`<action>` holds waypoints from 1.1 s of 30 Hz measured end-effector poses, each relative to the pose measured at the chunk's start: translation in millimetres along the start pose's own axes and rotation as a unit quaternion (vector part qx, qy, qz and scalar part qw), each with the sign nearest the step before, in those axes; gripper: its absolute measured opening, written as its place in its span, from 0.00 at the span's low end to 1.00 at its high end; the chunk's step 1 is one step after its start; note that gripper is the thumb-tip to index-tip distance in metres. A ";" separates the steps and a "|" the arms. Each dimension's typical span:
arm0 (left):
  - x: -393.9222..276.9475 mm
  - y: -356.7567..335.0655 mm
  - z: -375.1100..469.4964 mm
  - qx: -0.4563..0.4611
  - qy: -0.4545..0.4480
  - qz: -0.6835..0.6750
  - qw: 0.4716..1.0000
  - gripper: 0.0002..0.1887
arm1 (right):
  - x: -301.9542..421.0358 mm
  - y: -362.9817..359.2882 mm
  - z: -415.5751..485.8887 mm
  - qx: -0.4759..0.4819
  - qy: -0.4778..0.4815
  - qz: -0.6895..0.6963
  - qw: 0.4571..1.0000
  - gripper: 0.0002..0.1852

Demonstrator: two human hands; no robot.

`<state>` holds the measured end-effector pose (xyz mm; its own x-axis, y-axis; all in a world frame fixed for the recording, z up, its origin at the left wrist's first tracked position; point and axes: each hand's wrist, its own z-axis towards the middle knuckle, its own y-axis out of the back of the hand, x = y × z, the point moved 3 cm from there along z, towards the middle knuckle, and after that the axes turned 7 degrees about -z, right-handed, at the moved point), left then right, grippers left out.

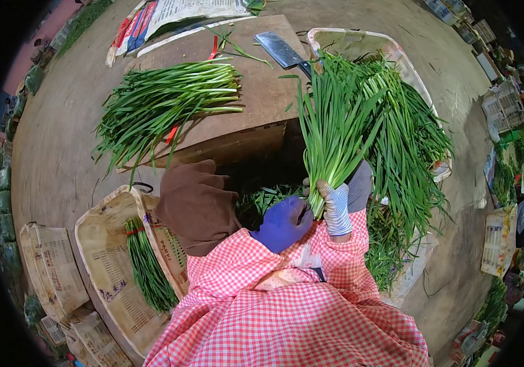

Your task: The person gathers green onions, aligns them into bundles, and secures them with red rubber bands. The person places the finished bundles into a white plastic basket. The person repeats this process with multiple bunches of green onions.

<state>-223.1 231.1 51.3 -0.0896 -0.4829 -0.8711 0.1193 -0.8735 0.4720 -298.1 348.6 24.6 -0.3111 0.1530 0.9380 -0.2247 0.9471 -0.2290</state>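
My right hand (337, 206), in a white and blue striped glove, grips a bunch of garlic chives (335, 133) around its pale stems. The leaves point away from me and fan out. Close beside the stem ends is my left hand (289, 220) in a blue-purple glove, its fingers curled; whether they pinch anything is hidden. Another pile of garlic chives (174, 96) lies on a low wooden board (262, 98), across a red strap (172, 134). A cleaver (280, 49) with a black handle rests at the board's right edge.
To the right, a plastic crate (409, 59) holds heaped chives (399, 124). On the left, another crate (101, 257) contains a bunch tied with a red band (149, 270). Loose leaf trimmings (266, 199) lie below the board. A printed woven sack (188, 16) is beyond it.
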 end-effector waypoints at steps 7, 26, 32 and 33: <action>2.2 -2.9 -0.8 0.005 0.004 -0.045 0.999 0.09 | 2.9 4.6 0.3 -0.019 0.006 -0.028 0.999 0.10; 28.8 57.4 -42.2 -0.048 0.214 -0.485 0.847 0.04 | 5.4 13.0 7.9 -0.056 0.030 -0.030 0.998 0.08; 7.2 114.6 -52.3 -0.163 0.211 -0.642 0.719 0.02 | 13.2 14.2 9.8 -0.087 0.050 -0.003 0.995 0.07; 11.4 125.7 -56.2 -0.187 0.202 -0.632 0.725 0.02 | 18.1 12.3 8.9 -0.100 0.035 -0.021 0.994 0.07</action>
<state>-153.5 119.2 93.0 -0.0735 0.8110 -0.5804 0.4598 -0.4888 -0.7414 -314.6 360.5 36.4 -0.2377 0.1244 0.9633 -0.0463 0.9892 -0.1392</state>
